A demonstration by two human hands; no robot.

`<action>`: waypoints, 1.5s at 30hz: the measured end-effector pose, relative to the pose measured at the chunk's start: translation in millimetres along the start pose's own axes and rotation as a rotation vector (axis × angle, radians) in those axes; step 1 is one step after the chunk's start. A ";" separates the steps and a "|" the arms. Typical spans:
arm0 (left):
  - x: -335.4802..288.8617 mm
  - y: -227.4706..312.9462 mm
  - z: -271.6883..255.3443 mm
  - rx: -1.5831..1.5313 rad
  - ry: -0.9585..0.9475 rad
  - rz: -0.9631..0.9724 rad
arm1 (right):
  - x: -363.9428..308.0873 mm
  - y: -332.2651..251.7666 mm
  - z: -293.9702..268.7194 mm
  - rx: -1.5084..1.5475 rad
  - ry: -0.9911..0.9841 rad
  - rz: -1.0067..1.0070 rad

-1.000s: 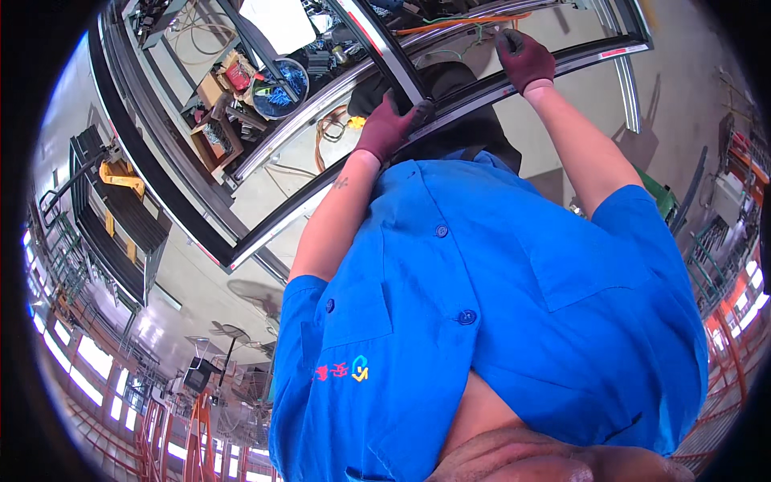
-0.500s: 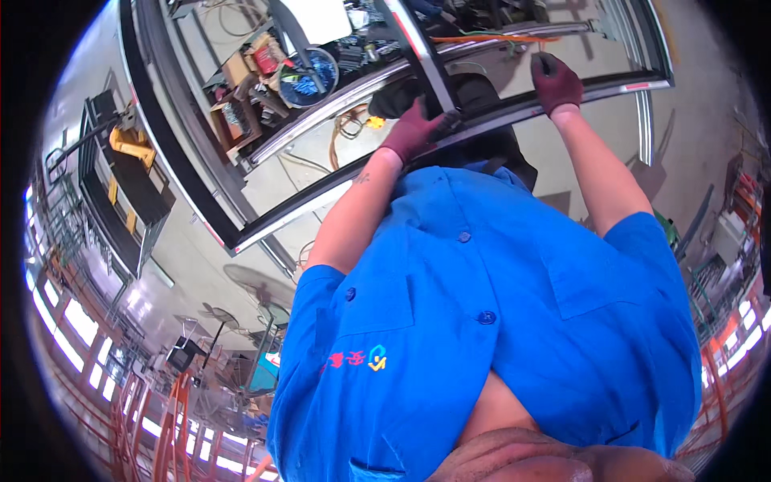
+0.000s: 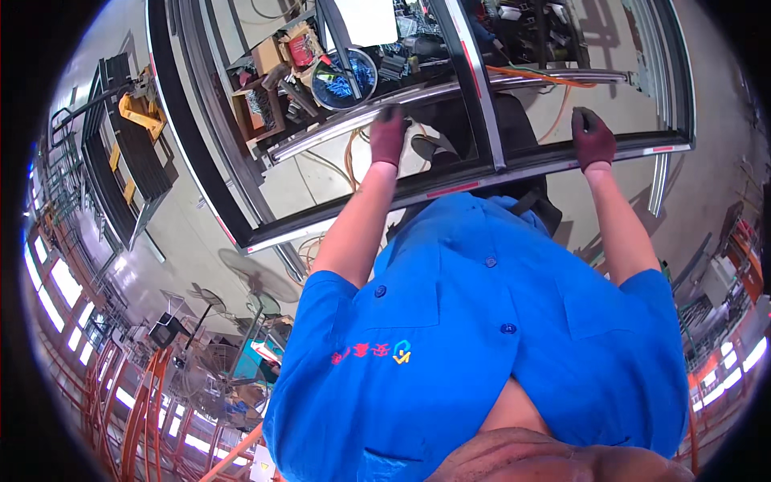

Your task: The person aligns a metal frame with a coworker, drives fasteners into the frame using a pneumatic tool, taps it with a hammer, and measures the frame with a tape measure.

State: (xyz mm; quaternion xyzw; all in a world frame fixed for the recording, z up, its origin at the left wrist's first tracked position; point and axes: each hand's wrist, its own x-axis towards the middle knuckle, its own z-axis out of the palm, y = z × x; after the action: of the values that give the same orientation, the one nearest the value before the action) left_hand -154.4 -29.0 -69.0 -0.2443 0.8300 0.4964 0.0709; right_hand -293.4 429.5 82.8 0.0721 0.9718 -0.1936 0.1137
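The big metal window frame (image 3: 450, 189) lies flat at waist height before the person in the blue shirt. The right hand (image 3: 593, 138), gloved, presses flat on its near rail; the left hand (image 3: 389, 135) curls over an inner rail. It looks stiff, long and awkward rather than heavy — best gripped wide apart on the rails. Beyond, a blue bowl of screws (image 3: 345, 79) sits amid clutter.

Smooth grey metal window frame (image 3: 450, 189) with a dull sheen, dark matt knit-cloth gloves, bright blue cloth shirt (image 3: 498, 345).
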 end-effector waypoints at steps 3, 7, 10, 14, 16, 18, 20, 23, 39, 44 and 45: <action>44.5 -45.2 -48.2 -0.015 0.232 -0.252 | 0.6 11.3 7.1 0.082 0.024 -0.015; 110.5 -61.3 -65.4 -0.075 0.327 -0.631 | -2.8 12.2 1.1 0.059 0.039 0.027; 156.8 -168.2 -97.4 0.596 0.159 -0.510 | 5.5 -15.3 -0.4 0.073 -0.102 0.060; 196.8 -195.2 -68.3 0.963 -0.191 -0.385 | 30.4 -50.6 -1.4 0.079 -0.333 0.052; 204.0 -175.1 -56.6 1.082 -0.401 -0.328 | 52.0 -85.7 8.6 0.195 -0.439 -0.093; 199.2 -171.8 -45.7 0.757 -0.084 -0.593 | 77.4 -115.5 35.0 0.261 -0.512 -0.180; 203.0 -173.9 -43.1 0.659 0.040 -0.673 | 100.5 -131.7 74.8 0.276 -0.525 -0.135; 187.2 -243.6 -96.4 1.034 -0.295 -0.407 | 130.7 -157.1 138.8 0.425 -0.615 -0.221; 168.2 -147.7 -87.8 0.375 0.184 -0.638 | 199.9 -186.7 306.1 -0.251 -0.868 -0.305; 198.7 -139.4 -62.6 0.480 0.119 -0.751 | 207.2 -146.1 318.2 -0.201 -0.799 -0.386; 202.6 -148.7 -55.1 0.496 0.162 -0.766 | 206.0 -138.7 316.2 -0.207 -0.648 -0.439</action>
State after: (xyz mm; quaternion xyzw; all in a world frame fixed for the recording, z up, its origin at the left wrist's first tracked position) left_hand -253.2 -201.9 -232.0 -0.5468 0.7766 0.2002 0.2405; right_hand -456.5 198.4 -202.9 -0.2135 0.8923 -0.1273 0.3769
